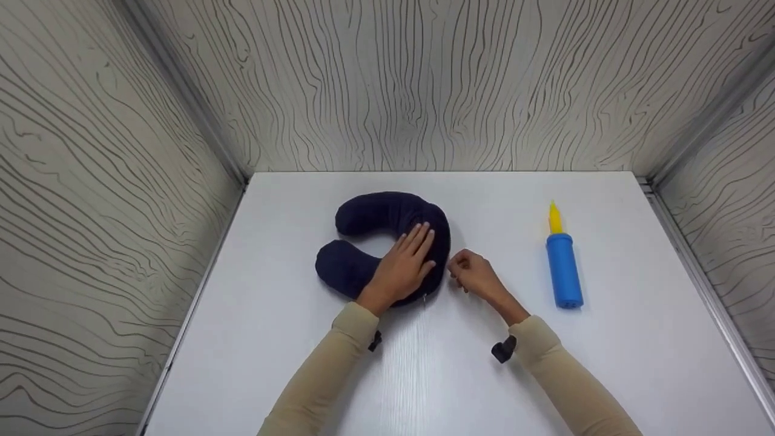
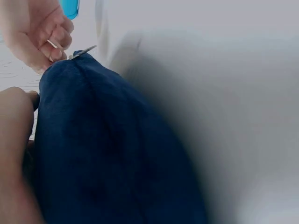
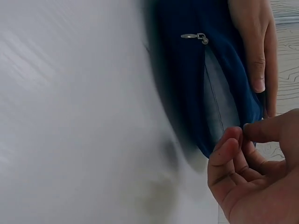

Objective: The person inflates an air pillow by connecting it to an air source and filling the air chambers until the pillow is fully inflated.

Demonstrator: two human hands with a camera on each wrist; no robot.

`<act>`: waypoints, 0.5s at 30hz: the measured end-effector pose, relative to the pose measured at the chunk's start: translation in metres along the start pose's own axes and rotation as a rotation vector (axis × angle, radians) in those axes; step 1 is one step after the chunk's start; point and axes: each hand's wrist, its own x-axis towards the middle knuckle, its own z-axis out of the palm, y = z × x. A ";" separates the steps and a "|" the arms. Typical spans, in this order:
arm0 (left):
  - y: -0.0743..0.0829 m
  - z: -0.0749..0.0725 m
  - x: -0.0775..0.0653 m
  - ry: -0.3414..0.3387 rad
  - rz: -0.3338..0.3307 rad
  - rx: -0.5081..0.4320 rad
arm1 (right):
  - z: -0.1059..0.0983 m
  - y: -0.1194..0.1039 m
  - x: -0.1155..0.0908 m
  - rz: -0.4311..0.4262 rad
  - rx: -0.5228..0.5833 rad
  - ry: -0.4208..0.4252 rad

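A dark blue U-shaped neck pillow (image 1: 387, 209) lies on the table with its open end to the left. My left hand (image 1: 404, 263) rests flat on the pillow's right part, fingers extended. At the pillow's right edge, my right hand (image 1: 478, 275) has curled fingers. The right wrist view shows its thumb and fingers pinching the cover's edge at one end of an unzipped slit. Pale grey lining (image 3: 218, 93) shows inside this slit. A silver zipper pull (image 3: 190, 36) sits at the slit's other end.
To the right, a blue hand pump (image 1: 564, 272) with a yellow nozzle (image 1: 555, 219) lies on the white table (image 1: 254, 351). Wood-grain patterned walls (image 1: 387, 91) stand behind the table and at both sides.
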 end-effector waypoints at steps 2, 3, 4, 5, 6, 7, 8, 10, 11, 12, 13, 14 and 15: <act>-0.001 0.001 -0.003 0.007 0.016 0.016 | 0.004 0.001 -0.006 -0.029 -0.029 -0.029; -0.002 0.002 -0.005 0.013 0.023 0.021 | 0.006 0.001 -0.010 -0.044 -0.044 -0.042; -0.002 0.002 -0.006 0.013 0.028 0.024 | 0.009 0.002 -0.012 -0.058 -0.057 -0.054; -0.003 0.003 -0.007 0.012 0.033 0.026 | 0.012 0.003 -0.015 -0.077 -0.068 -0.066; -0.003 0.004 -0.008 0.010 0.037 0.029 | 0.015 0.004 -0.018 -0.093 -0.079 -0.078; -0.004 0.005 -0.009 0.003 0.040 0.031 | 0.018 0.005 -0.020 -0.109 -0.089 -0.090; -0.005 0.006 -0.010 -0.005 0.042 0.031 | 0.021 0.006 -0.023 -0.122 -0.095 -0.100; -0.006 0.008 -0.011 -0.016 0.045 0.030 | 0.028 0.008 -0.026 -0.146 -0.113 -0.100; -0.006 0.009 -0.011 -0.019 0.047 0.031 | 0.031 0.008 -0.027 -0.151 -0.119 -0.093; -0.007 0.010 -0.011 -0.018 0.049 0.031 | 0.034 0.008 -0.028 -0.152 -0.125 -0.084; -0.007 0.010 -0.011 -0.019 0.051 0.031 | 0.037 0.008 -0.029 -0.153 -0.130 -0.073; -0.007 0.011 -0.011 -0.016 0.054 0.031 | 0.039 0.008 -0.030 -0.153 -0.129 -0.065; -0.008 0.011 -0.011 -0.014 0.056 0.031 | 0.041 0.008 -0.030 -0.151 -0.132 -0.058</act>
